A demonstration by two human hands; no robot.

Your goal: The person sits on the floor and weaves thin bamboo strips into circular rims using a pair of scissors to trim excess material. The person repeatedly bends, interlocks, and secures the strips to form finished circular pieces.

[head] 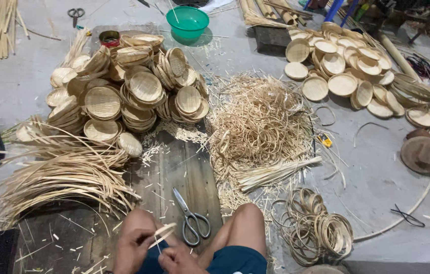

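Person sits on the floor, knees up, both hands low at the bottom edge of the head view. Left hand (134,242) has its fingers pinched shut on a thin bamboo strip (163,234); right hand (175,258) sits just below it, fingers curled in on the strip's lower part, though the exact grip there is partly hidden. The strip lies just above the lap, btwn the knees, over the near end of the wooden board (184,167). Its long axis runs diagonal, low-left to up-right, free end pointing up and right toward the scissors (190,219), which lie shut on the board just beside the hands. Judging from what lies about, work looks well along but not finished: a big heap of small woven trays (123,91) at upper left, a second spread of trays w/ rims (349,66) at upper right, approx. dozens in each. Plenty of raw stuff is left: a bundle of long strips (57,177) at left, a tangle of thin hoops (260,122) in the middle, a pile of coiled rings (316,228) near the right knee. Green bowl (187,21) at top, apart from it all.
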